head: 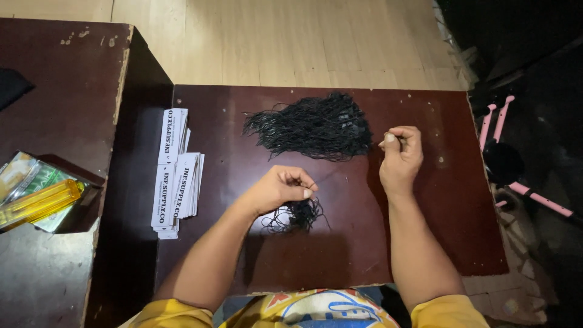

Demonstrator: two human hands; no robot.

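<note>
Item 1, nearest me: small bunch of thin black cords, lying on the dark brown wooden tabletop just under my left hand. Loops splay toward me; the bunch has no clear long axis.

Item 2: left hand, thumb and fingertips pinched together on the near end of a single thin black cord.

Item 3: the single cord, drawn nearly taut between both hands, above the tabletop. Long axis runs from the left pinch up and rightward, toward the right hand; its far end is too thin to trace.

Item 4: right hand, fingers curled in, thumb pressed to forefinger. I judge it grips the cord's far end, though I cannot tell for certain.

Handling note, as I judge it: keep the pinch light, pull along the cord's own line, and hold the bunch down so that no neighbours come along.

Item 5: large heap of tangled black cords, strands fanning leftward.

Item 6: stack of white printed card tags, far left.
</note>
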